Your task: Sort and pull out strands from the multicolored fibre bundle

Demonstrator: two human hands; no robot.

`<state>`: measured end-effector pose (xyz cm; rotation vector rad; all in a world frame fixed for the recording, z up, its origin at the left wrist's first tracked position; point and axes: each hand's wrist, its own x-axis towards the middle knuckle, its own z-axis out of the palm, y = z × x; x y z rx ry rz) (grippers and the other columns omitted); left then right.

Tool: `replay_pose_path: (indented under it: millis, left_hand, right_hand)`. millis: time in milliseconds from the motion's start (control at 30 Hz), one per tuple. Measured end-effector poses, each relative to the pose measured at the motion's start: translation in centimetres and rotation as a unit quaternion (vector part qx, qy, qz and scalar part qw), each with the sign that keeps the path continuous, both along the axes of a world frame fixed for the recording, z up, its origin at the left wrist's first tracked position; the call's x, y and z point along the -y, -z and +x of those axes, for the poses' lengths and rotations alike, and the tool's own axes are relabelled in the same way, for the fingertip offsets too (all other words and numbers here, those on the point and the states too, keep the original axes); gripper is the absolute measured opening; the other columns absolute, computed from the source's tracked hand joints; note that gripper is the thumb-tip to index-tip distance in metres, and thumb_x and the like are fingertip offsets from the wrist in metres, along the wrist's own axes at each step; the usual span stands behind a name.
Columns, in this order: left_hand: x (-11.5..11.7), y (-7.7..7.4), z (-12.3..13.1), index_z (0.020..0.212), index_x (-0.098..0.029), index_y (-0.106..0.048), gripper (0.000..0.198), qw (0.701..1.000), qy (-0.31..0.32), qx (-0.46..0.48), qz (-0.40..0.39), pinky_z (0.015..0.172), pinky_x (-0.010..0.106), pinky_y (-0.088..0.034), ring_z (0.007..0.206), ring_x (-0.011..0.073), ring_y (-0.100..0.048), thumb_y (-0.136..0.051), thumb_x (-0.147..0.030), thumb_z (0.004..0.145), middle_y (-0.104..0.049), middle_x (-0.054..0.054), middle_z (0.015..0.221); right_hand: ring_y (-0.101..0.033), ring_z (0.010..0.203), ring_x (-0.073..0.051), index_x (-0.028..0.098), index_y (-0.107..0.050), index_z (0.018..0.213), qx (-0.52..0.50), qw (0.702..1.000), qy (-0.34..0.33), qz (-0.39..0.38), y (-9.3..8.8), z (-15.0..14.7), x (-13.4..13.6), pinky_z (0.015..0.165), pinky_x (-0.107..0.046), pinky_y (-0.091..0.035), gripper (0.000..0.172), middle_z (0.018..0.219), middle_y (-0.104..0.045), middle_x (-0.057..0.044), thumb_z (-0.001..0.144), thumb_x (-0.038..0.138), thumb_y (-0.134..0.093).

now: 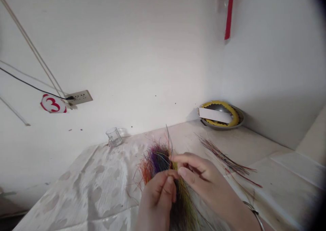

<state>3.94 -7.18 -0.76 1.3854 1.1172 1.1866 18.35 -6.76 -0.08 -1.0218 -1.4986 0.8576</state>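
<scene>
Nearest, the left hand point(158, 197) has its grip clenched round a bundle of dyed strands point(156, 159), orange, purple, yellow and green, held above the cloth-covered desk point(89, 190). The right hand point(201, 180), a bangle point(252, 212) on its wrist, pinches thin strands at the bundle's top between thumb and forefinger. Loose reddish strands point(226, 161) lie to the right. Farther back stand a small glass cup point(114, 136) and a metal dish point(239, 119) by the wall.
</scene>
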Motion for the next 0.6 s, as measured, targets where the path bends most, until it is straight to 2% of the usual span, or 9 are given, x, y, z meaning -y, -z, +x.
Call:
replay_pose_path:
  millis: [67,133,200,300,433,600]
  left_hand:
    - [-0.2,-0.3,-0.3,0.084,-0.016,-0.07,0.024,0.992,-0.033,0.117,-0.045,0.042,0.018,-0.022,0.046,0.0075,-0.029,-0.064,-0.04,0.08,-0.036,-0.006,0.052]
    - [-0.5,-0.9,-0.7,0.085,-0.015,-0.069,0.025,0.976,-0.061,0.199,-0.067,0.039,0.017,-0.017,0.044,0.0061,-0.02,-0.067,-0.039,0.078,-0.029,-0.008,0.05]
    - [-0.7,-1.4,-1.0,0.082,-0.014,-0.068,0.025,0.963,-0.072,0.249,-0.073,0.038,0.018,-0.013,0.044,0.0056,-0.015,-0.069,-0.038,0.076,-0.025,-0.01,0.049]
    - [-0.7,-1.6,-1.5,0.081,-0.015,-0.068,0.024,0.954,-0.075,0.286,-0.058,0.037,0.018,-0.012,0.044,0.0054,-0.013,-0.072,-0.037,0.074,-0.024,-0.01,0.049]
    - [-0.6,-1.6,-1.6,0.082,-0.015,-0.067,0.022,0.953,-0.069,0.293,-0.042,0.037,0.019,-0.012,0.044,0.0054,-0.014,-0.07,-0.036,0.076,-0.025,-0.01,0.049]
    - [-0.4,-1.6,-1.4,0.08,-0.015,-0.067,0.022,0.956,-0.06,0.285,-0.037,0.038,0.02,-0.013,0.044,0.0055,-0.015,-0.067,-0.037,0.079,-0.027,-0.009,0.049]
  right_hand:
    - [-0.06,0.07,-0.016,0.019,-0.064,0.112,0.059,0.997,0.04,0.001,0.6,0.4,-1.2,0.061,-0.026,-0.047,0.031,0.084,-0.067,-0.003,0.091,0.034,-0.047]
    - [-0.061,0.078,-0.017,0.018,-0.066,0.102,0.173,0.982,0.08,-0.002,1.9,0.6,-3.0,0.068,-0.026,-0.046,0.03,0.088,-0.069,-0.004,0.094,0.031,-0.04]
    - [-0.061,0.074,-0.018,0.017,-0.067,0.081,0.224,0.971,0.085,-0.026,3.8,0.6,-4.9,0.068,-0.028,-0.045,0.024,0.078,-0.068,-0.004,0.09,0.024,-0.045]
    - [-0.059,0.066,-0.018,0.015,-0.065,0.071,0.287,0.952,0.078,-0.065,7.2,0.0,-6.7,0.063,-0.03,-0.043,0.023,0.068,-0.065,-0.005,0.088,0.022,-0.052]
    - [-0.062,0.076,-0.018,0.014,-0.065,0.082,0.357,0.926,0.052,-0.113,10.6,-1.2,-7.2,0.072,-0.035,-0.049,0.016,0.08,-0.066,-0.003,0.088,0.029,-0.061]
    - [-0.064,0.088,-0.018,0.015,-0.063,0.101,0.389,0.907,0.023,-0.161,12.1,-2.2,-7.2,0.079,-0.039,-0.052,0.019,0.101,-0.066,-0.005,0.092,0.031,-0.057]
